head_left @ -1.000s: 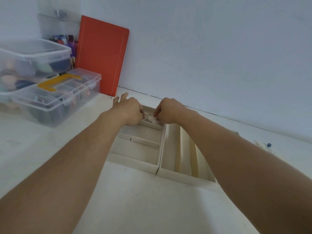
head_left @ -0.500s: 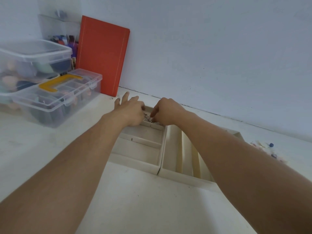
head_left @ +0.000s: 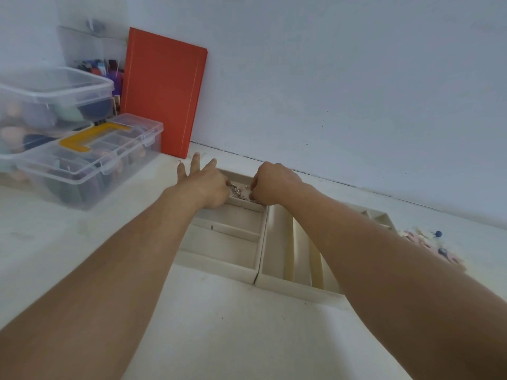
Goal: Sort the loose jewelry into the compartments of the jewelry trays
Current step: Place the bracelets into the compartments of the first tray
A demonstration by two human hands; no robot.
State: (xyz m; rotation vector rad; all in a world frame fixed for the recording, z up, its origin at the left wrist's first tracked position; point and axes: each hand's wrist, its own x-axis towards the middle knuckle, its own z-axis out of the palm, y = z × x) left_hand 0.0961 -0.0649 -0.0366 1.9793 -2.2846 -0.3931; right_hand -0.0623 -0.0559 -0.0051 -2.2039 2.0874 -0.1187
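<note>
Head view: your left hand (head_left: pixel 206 187) and right hand (head_left: pixel 271 187) pinch a silver chain (head_left: pixel 239 192). It stretches left-right over the tray's (head_left: pixel 219 267) far compartment.

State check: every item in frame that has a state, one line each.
Left hand: thumb side on chain, three fingers spread.
Right hand: curled, pinching chain.
Silver metal chain: in far compartment.
Beige left jewelry tray: near compartments bare.
Clear plastic organizer box: lid closed.
Red hardcover book: upright against wall.
</note>
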